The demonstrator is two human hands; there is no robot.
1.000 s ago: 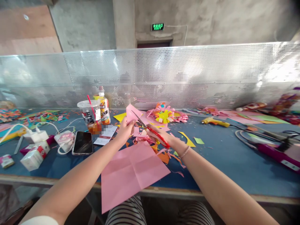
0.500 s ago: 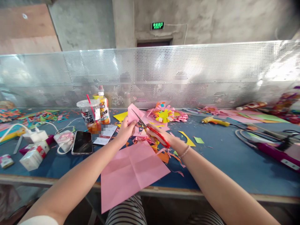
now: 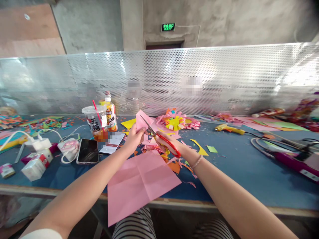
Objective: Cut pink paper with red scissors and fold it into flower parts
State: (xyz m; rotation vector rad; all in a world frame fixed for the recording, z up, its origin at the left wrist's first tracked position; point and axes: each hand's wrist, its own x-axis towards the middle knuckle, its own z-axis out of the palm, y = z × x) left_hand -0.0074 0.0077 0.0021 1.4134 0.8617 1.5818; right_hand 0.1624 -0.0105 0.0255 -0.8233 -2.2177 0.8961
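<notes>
Pink, matte and smooth, a small piece of folded paper (image 3: pixel 139 122) stands near the middle of the frame, narrowing to a corner at its top. Our left hand (image 3: pixel 134 136) has it pinched from below, the fingers drawn together on its lower edge. Our right hand (image 3: pixel 177 144) is curled around the glossy red plastic handles of the scissors (image 3: pixel 168 142); their slim metal blades slant up and left across the paper, and we cannot tell how far they are parted. A thin beaded bracelet (image 3: pixel 196 162) rings the right wrist.

Below the hands lies a larger pink sheet (image 3: pixel 143 186), crossed by sharp creases, one corner hanging past the front edge above striped cloth (image 3: pixel 134 225). Just beyond the scissors we see fringed paper flowers, a yellow one (image 3: pixel 175 123) over pink loops. Curled orange and pink scraps (image 3: pixel 174 166) lie under the right forearm.

Blue and flat, the counter (image 3: pixel 231 166) has a pale, worn front edge. It carries a clear plastic cup (image 3: pixel 92 120) with a red straw, a bottle (image 3: pixel 111 116) and a dark glass phone (image 3: pixel 87 152) left of centre, and a yellow glue gun (image 3: pixel 229 129) at right. Behind stands a silvery perforated metal screen (image 3: pixel 159 73); above it, rough grey concrete (image 3: pixel 99 26) bears a green exit sign (image 3: pixel 168 27).
</notes>
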